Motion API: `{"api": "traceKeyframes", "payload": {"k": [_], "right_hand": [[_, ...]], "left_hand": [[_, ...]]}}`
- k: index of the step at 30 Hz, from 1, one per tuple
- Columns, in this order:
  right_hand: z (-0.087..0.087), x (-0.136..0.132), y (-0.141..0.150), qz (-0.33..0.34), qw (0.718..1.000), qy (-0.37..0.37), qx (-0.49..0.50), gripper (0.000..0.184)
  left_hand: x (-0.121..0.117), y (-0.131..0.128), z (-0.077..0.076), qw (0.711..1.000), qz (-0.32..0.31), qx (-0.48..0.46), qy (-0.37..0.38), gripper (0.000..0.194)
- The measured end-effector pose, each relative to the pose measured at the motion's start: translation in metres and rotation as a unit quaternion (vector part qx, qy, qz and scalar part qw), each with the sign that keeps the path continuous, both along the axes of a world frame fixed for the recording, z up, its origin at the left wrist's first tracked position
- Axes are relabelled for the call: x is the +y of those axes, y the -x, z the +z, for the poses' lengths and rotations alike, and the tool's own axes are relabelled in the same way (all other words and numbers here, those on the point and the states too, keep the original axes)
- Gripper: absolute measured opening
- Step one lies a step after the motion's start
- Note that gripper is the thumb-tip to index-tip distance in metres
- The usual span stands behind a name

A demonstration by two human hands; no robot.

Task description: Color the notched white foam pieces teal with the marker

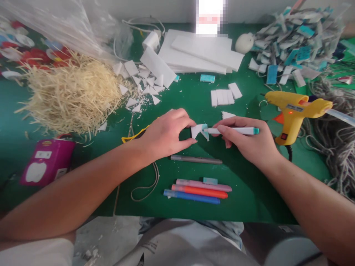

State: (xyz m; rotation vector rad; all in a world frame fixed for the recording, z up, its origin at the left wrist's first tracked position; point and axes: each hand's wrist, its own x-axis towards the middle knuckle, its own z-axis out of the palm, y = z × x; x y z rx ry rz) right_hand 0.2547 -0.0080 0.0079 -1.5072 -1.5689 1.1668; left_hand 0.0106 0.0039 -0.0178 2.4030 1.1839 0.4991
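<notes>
My left hand [166, 135] pinches a small white foam piece [196, 130] with a notch in it, between thumb and fingers at its left end. Teal ink covers the right part of that piece. In my right hand [249, 142] is a white-barrelled teal marker [235, 130], its tip touching the coloured part. Just below lies a grey marker [196, 159]. Closer to me lie a pink marker [202, 185], an orange marker [199, 191] and a blue marker [191, 197], with a loose teal cap [210, 180] by the pink one.
A yellow glue gun [292, 111], its light on, lies right of my right hand. White foam strips [224, 97] and foam sheets [199, 51] lie beyond. Left are straw [72, 92], foam scraps [146, 81] and a purple box [46, 162]. Many coloured foam pieces [294, 44] are heaped back right.
</notes>
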Motion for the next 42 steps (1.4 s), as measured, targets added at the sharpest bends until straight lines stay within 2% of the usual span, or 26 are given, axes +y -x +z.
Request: {"api": "traceKeyframes", "payload": {"k": [3, 8, 13, 19, 32, 36, 42], "right_hand": [[-0.0017, -0.0001, -0.0004, 0.016, 1.0, -0.002, -0.009, 0.011], [-0.0043, 0.0004, -0.0011, -0.002, 1.0, -0.012, 0.001, 0.011], [-0.0035, -0.0001, -0.0014, 0.021, 1.0, -0.005, -0.011, 0.012], [-0.003, 0.0002, 0.0003, -0.004, 1.0, -0.02, 0.014, 0.011], [-0.0034, 0.0013, -0.0009, 0.026, 1.0, -0.002, -0.008, 0.013], [-0.0033, 0.0007, 0.0002, 0.004, 1.0, -0.022, 0.011, 0.013], [-0.0029, 0.001, 0.0016, 0.016, 1.0, -0.016, 0.013, 0.014]], "left_hand": [[0.0003, -0.0002, 0.0006, 1.0, -0.002, 0.0, 0.003, 0.032], [0.0009, -0.0005, 0.0001, 1.0, 0.005, 0.005, 0.006, 0.031], [0.0006, -0.0002, -0.0003, 1.0, 0.004, 0.001, 0.014, 0.031], [0.0005, -0.0003, -0.0013, 1.0, 0.002, -0.001, 0.006, 0.032], [0.0002, -0.0004, -0.001, 1.0, -0.003, -0.009, -0.006, 0.032], [0.0, -0.0007, -0.0022, 1.0, 0.001, -0.009, -0.007, 0.032], [0.0008, -0.0008, -0.0027, 1.0, -0.002, -0.01, -0.003, 0.031]]}}
